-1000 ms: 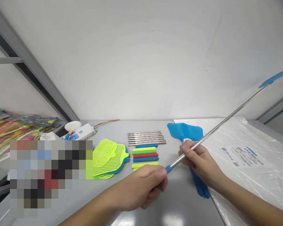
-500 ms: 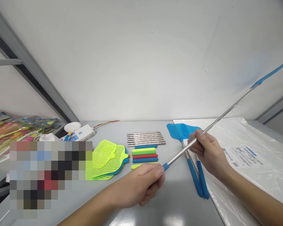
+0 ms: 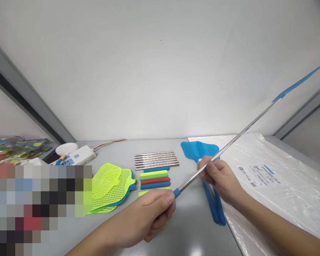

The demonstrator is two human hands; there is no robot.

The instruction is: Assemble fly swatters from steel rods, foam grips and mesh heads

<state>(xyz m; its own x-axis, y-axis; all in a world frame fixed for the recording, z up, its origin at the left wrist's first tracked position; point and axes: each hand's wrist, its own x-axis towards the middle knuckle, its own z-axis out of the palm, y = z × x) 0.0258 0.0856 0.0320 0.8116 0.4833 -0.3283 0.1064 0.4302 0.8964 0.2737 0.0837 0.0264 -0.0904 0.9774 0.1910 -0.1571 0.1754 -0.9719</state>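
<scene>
A long fly swatter slants up to the right across the view, its thin metal rod (image 3: 245, 131) ending in a blue head (image 3: 296, 86) seen edge-on. My left hand (image 3: 156, 213) is closed around its blue handle, of which only the front end shows. Farther up, my right hand (image 3: 221, 176) pinches the lower rod between thumb and fingers. Partly hidden behind that hand lie swatters with blue heads (image 3: 193, 147) and blue handles (image 3: 212, 206). Loose metal rods (image 3: 157, 159) and coloured handles (image 3: 155, 179) are lined up on the table beyond my left hand.
Yellow-green and blue swatter heads (image 3: 112, 188) are stacked at left. Behind them are a white power strip (image 3: 76, 156), a round white object (image 3: 66, 148) and bagged colourful goods (image 3: 24, 147). A labelled plastic sheet (image 3: 290, 199) covers the right side. The lower left is pixelated.
The view has turned slightly right, so the table items appear farther left. Both hands keep their hold on the swatter; my right hand is slightly closer to my left.
</scene>
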